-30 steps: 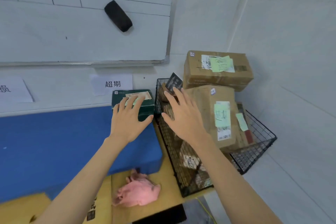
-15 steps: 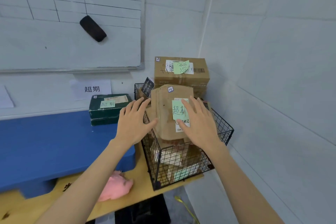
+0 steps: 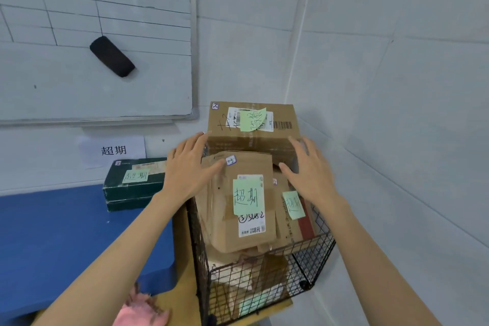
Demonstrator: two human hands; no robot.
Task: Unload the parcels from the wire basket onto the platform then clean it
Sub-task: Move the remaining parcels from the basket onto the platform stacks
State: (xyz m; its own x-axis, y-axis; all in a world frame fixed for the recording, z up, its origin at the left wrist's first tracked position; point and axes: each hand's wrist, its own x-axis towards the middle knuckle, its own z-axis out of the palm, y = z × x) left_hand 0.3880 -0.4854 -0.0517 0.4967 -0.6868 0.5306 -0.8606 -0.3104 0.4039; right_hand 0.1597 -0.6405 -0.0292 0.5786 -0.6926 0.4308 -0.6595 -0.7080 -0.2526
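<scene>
Green box [image 3: 132, 182] is already on the blue platform [image 3: 66, 241], left of the left hand. Pink cloth [image 3: 143, 312] is below that wrist. Left hand [image 3: 188, 169] is spread wide, fingers straight, at the left edge of the top carton [image 3: 251, 127]. Right hand [image 3: 312, 174] is equally wide at its right edge, holding nothing. Contact unclear. Carton sits between the palms, atop leaning parcels [image 3: 219, 214] in the wire basket [image 3: 312, 259]. Risk: flat palms slip on cardboard and the carton drops; lifting could drag the leaning parcels over the rim.
</scene>
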